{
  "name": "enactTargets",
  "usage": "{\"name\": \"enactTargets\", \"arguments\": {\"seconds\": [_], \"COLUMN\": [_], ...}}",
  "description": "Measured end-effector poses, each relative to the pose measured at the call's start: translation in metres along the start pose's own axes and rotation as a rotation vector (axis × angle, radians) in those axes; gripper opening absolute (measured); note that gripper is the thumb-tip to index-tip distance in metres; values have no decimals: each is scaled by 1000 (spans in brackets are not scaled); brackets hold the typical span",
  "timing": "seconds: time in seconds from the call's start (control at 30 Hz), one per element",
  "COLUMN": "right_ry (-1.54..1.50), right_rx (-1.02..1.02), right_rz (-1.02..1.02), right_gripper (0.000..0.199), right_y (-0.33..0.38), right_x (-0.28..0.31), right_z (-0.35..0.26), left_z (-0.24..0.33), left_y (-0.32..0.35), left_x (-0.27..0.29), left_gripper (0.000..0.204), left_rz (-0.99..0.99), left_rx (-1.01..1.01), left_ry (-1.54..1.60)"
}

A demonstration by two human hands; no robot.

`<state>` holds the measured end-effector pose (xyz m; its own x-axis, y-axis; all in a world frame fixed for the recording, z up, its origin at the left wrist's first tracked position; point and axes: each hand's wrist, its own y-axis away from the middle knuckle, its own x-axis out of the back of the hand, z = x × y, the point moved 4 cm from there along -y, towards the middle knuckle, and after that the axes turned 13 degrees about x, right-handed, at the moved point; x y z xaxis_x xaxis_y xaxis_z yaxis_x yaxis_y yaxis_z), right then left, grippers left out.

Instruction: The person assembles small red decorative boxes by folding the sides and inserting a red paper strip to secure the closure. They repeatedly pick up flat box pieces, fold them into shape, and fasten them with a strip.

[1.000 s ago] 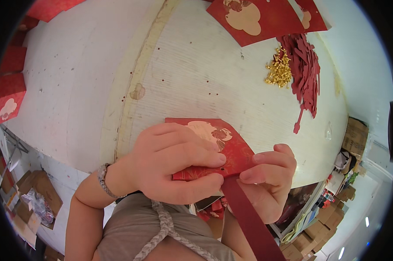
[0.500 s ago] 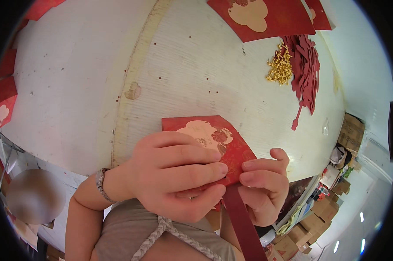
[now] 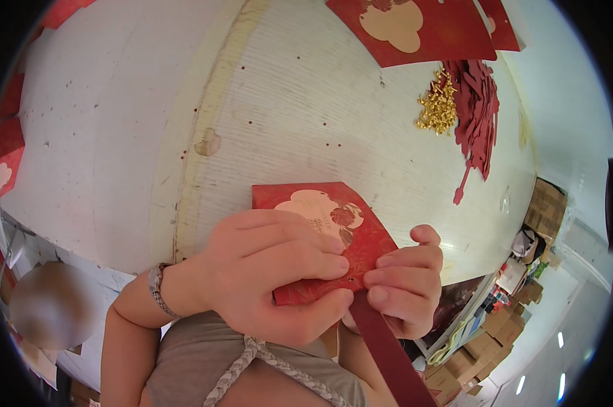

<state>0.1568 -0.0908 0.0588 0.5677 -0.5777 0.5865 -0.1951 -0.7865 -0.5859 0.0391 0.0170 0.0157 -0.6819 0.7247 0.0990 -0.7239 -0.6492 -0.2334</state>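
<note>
A red cardboard box [image 3: 373, 239], printed with a pale peach flower shape and darker blossoms, is held at the table's near edge. My left hand [image 3: 279, 268], with a watch at the wrist, grips it, fingers over the printed face and thumb along the near side. A small dark hole shows just beyond the fingertips. My right hand [image 3: 409, 281] is closed at the box's right corner, its fingers pinching a dark red flat strap [image 3: 391, 349] there. The strap runs down toward the lower edge of the view; its upper end is hidden behind the box and fingers.
At the far right of the white table [image 3: 300, 149] lie a heap of small gold fasteners [image 3: 437, 105] and a pile of dark red strips [image 3: 481, 122]. Flat red printed sheets [image 3: 445, 41] are beyond them. More red pieces [image 3: 8, 142] line the left edge; brown cartons [image 3: 479, 349] stand lower right.
My right hand has shifted slightly left and up against the box corner. My left fingers have curled back a little, uncovering the small hole. The strap's lower end has swung right.
</note>
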Motion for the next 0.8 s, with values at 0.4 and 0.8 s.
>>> {"name": "enactTargets", "arguments": {"seconds": [0.4,0.8], "right_ry": [-27,-4], "right_rx": [164,209], "right_rz": [-37,43], "right_gripper": [22,23], "right_y": [14,15], "right_x": [-1,-7], "right_z": [-5,-5], "left_z": [2,-1], "left_y": [6,5], "left_x": [0,8], "left_gripper": [25,17], "left_rz": [-32,-150], "left_rx": [-287,-88], "left_ry": [-85,65]}}
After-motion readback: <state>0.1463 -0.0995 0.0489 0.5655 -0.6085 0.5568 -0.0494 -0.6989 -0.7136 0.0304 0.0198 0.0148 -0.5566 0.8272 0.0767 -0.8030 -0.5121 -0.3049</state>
